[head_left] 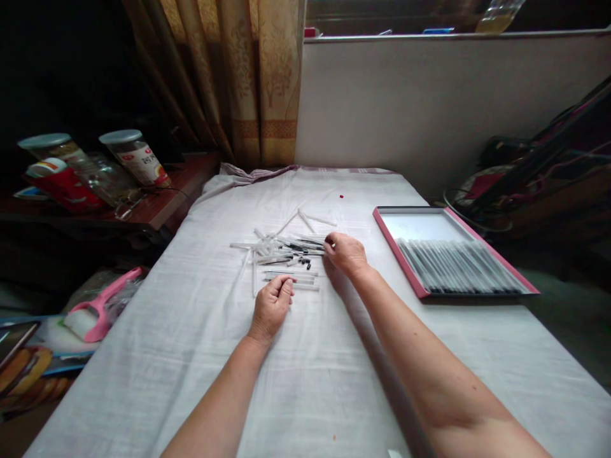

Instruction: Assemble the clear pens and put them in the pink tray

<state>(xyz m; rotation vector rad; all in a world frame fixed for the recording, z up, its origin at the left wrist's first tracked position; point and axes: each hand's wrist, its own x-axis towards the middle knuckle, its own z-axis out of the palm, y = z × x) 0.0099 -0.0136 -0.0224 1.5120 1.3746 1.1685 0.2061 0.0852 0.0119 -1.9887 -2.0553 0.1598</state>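
Note:
A loose pile of clear pen barrels (260,245) and dark pen refills (303,245) lies on the white-sheeted table. At the right end of the pile, my right hand (347,253) has its fingertips pinched together by the refill ends; what they hold is hidden. My left hand (273,306) is closer to me, thumb against curled fingers, beside a few pens lying side by side (305,287). Whether it grips anything does not show. Several small black caps (305,262) lie between the two hands.
A pink-edged box (398,254) at right holds a row of many pens (458,267). A tiny red piece (341,196) lies toward the back of the sheet. Jars (138,159) stand on a wooden side table at left; below it is a pink peeler-shaped object (102,305).

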